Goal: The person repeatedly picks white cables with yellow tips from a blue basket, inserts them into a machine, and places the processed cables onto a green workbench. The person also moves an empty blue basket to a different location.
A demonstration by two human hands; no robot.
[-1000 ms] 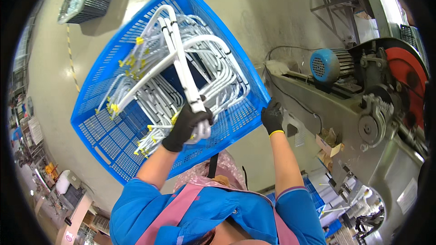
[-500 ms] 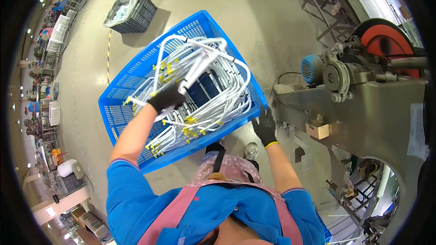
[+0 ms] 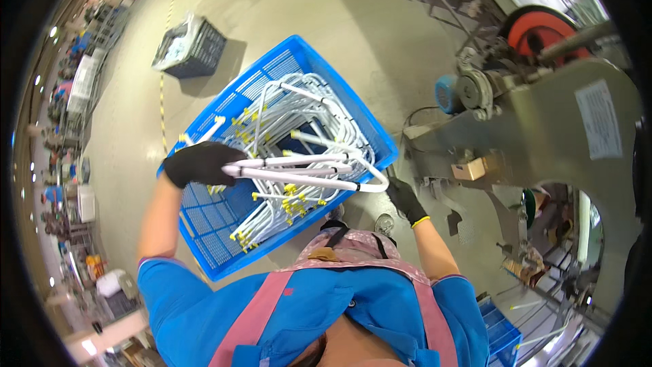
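My left hand (image 3: 202, 164), in a black glove, is closed around white bent metal tubes (image 3: 309, 160) with black bands. It lifts them across the blue crate (image 3: 216, 270). Under them lies a pile of similar white tube frames (image 3: 333, 119), many tipped with yellow end pieces. My right hand (image 3: 405, 202), in a black glove with a yellow cuff, is by the crate's right corner. Its fingers reach toward the rounded bend of the lifted tubes, stretched out and partly blurred; whether they touch it is unclear.
A heavy machine (image 3: 523, 122) with a blue motor and a red wheel stands close on my right, a small cardboard box (image 3: 468, 169) on its ledge. Beyond the crate sits a dark lined basket (image 3: 197, 54). Another blue crate (image 3: 499, 333) is at lower right.
My left hand has drawn back left and raised tubes from the pile, swinging them crosswise. My right hand's spread fingers have left the crate rim and moved slightly down beside the tube bend.
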